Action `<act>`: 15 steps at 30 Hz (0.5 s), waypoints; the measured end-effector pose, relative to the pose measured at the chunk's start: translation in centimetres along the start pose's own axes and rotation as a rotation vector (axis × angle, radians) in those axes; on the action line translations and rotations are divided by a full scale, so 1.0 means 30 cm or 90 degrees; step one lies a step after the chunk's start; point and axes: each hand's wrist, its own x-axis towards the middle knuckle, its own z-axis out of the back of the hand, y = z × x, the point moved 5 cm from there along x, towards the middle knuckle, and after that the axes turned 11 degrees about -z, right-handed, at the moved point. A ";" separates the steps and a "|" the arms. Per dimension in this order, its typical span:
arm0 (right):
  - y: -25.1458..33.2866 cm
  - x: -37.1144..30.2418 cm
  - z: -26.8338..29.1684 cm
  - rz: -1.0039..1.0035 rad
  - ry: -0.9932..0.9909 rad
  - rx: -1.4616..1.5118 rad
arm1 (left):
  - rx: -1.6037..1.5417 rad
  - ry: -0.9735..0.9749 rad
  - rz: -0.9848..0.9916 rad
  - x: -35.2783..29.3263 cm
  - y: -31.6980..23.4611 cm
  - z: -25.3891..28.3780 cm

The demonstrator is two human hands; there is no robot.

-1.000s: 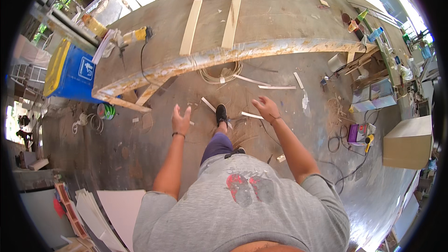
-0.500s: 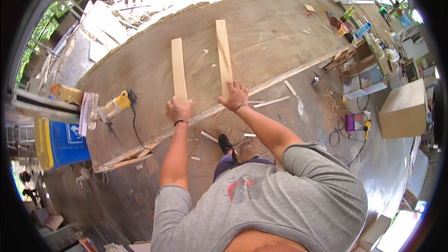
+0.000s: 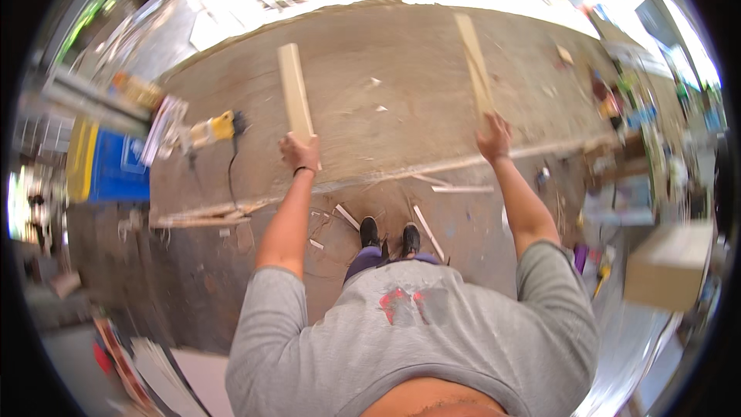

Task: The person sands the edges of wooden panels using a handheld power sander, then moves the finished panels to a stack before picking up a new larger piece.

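Two pale wooden battens lie on a large brown worktable (image 3: 386,139), both pointing away from me. My left hand (image 3: 300,152) is closed round the near end of the left batten (image 3: 295,93). At the near end of the right batten (image 3: 475,66), my right hand (image 3: 495,137) grips the wood, its fingers partly blurred. A wide stretch of tabletop with a few small white scraps separates the two pieces.
A yellow corded power tool (image 3: 214,130) lies at the table's left end, beside a blue and yellow bin (image 3: 116,161). Thin wood strips (image 3: 429,233) litter the floor around my shoes. Bottles and clutter (image 3: 641,117) stand at right, above a cardboard box (image 3: 668,266).
My right hand has carried the right batten further right, widening the gap between the two. The left batten stays in my left hand. My view has turned and both feet now show.
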 end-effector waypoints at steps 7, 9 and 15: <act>-0.122 -0.038 -0.135 -0.066 0.172 -0.067 | -0.071 0.023 0.067 -0.088 0.027 0.048; -0.158 -0.052 -0.131 -0.087 0.135 -0.054 | -0.109 -0.004 0.110 -0.231 0.013 0.101; -0.021 -0.096 -0.025 -0.077 0.033 0.101 | -0.137 0.017 0.205 -1.015 0.230 0.255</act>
